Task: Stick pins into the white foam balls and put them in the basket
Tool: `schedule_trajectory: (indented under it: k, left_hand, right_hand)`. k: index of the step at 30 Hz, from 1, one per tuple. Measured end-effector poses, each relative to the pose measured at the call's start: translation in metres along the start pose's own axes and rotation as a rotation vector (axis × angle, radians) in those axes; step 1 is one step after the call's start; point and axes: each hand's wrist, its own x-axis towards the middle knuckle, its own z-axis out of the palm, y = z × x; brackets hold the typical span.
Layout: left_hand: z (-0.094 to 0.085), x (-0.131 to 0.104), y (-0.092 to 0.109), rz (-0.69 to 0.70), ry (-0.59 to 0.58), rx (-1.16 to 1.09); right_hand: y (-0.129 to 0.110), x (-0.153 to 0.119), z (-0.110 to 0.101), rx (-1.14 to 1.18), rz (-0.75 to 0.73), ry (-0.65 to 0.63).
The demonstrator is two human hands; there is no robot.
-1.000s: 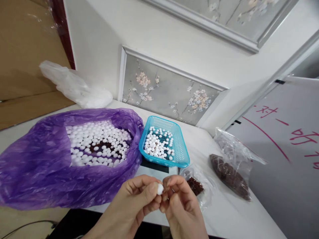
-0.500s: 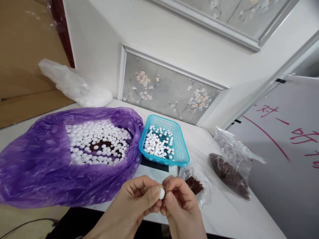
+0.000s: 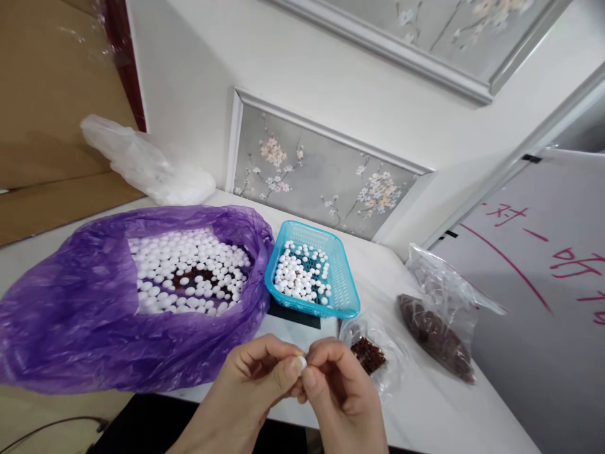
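Observation:
Low in the head view, a small white ball (image 3: pixel 301 362) is pinched between the thumb and index finger of my left hand (image 3: pixel 253 388). My right hand (image 3: pixel 348 391) meets it from the right, thumb and index fingertips pressed together at the ball's side. Whatever those right fingertips hold, if anything, is hidden. Ahead stands a turquoise plastic basket (image 3: pixel 347 284) with many white balls in it. Just right of my right hand lies an open clear bag (image 3: pixel 394 359) with small dark red-brown pieces (image 3: pixel 367 355).
A purple plastic bag (image 3: pixel 70 302) full of white balls, with brown pieces among them, lies at left. Behind it is a crumpled white bag (image 3: pixel 155 170). A zip bag of brown material (image 3: pixel 437 334) rests at right, near a whiteboard (image 3: pixel 534 328). Framed flower pictures (image 3: pixel 326 164) line the wall.
My right fingertips have moved left, closer against the ball, and now cover more of it. My left hand keeps its pinch. The view has shifted slightly.

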Motion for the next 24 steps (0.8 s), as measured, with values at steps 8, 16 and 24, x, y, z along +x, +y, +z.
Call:
schedule_trajectory:
  k: [8, 16, 24]
  left_hand:
    - [-0.003, 0.002, -0.003, -0.024, -0.045, -0.019]
    - [-0.003, 0.004, -0.008, -0.028, -0.153, -0.076]
    - [0.000, 0.003, 0.001, -0.033, -0.066, -0.066]
  right_hand:
    - [0.011, 0.001, -0.010, 0.119, 0.066, -0.033]
    - [0.012, -0.006, -0.012, 0.107, -0.058, 0.051]
    - [0.012, -0.005, -0.006, 0.143, -0.050, 0.130]
